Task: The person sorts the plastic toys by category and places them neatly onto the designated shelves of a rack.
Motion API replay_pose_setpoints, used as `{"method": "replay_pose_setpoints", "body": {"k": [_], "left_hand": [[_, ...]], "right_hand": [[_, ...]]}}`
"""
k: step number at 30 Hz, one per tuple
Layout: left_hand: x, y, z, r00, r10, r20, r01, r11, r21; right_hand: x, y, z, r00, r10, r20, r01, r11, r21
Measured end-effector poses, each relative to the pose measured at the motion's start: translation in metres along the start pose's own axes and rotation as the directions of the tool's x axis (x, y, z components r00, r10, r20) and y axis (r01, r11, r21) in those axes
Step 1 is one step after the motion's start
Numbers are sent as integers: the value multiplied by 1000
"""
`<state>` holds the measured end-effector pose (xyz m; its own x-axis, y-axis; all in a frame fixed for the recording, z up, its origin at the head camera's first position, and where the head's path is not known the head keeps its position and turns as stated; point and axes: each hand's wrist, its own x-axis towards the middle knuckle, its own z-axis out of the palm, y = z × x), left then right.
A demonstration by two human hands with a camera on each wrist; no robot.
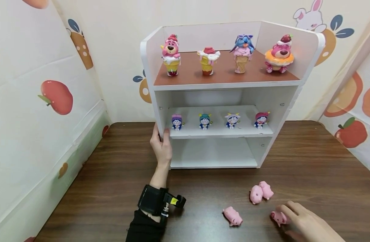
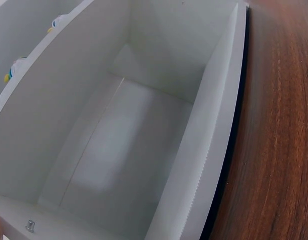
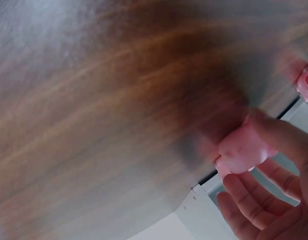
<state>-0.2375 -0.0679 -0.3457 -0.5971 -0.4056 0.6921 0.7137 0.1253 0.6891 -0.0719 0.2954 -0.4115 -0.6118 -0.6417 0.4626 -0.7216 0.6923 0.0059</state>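
Note:
My left hand (image 1: 162, 148) grips the left side panel of a white shelf (image 1: 216, 137), thumb at the panel's inner edge and fingers on its outer side. At the front right of the table, my right hand (image 1: 306, 222) pinches a pink pig figurine (image 1: 279, 217) between thumb and fingers; in the right wrist view that pig (image 3: 244, 150) lies against the thumb. Two more pigs (image 1: 256, 194) (image 1: 266, 190) touch each other behind it. Another pig (image 1: 232, 216) lies on its own to the left. The left wrist view looks into the bare bottom compartment (image 2: 128, 140).
Several ice-cream and bear figurines (image 1: 241, 53) stand on the shelf's brown top. A row of small figures in hats (image 1: 205, 121) lines the middle board. Below is a dark wooden table (image 1: 112, 188), with a fruit-patterned wall covering (image 1: 45, 127) at the left.

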Motion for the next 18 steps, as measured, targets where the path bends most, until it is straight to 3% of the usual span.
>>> {"method": "replay_pose_setpoints", "body": {"k": [5, 12, 18], "left_hand": [[0, 21, 2, 1000, -19, 2, 19, 1000, 2], [0, 23, 3, 1000, -25, -1, 25, 1000, 6], [0, 22, 3, 1000, -25, 0, 25, 1000, 19]], "right_hand": [[3, -4, 3, 999, 20, -45, -22, 999, -36], [5, -2, -1, 999, 31, 26, -29, 998, -56], [10, 4, -4, 997, 45, 65, -49, 997, 60]]}}
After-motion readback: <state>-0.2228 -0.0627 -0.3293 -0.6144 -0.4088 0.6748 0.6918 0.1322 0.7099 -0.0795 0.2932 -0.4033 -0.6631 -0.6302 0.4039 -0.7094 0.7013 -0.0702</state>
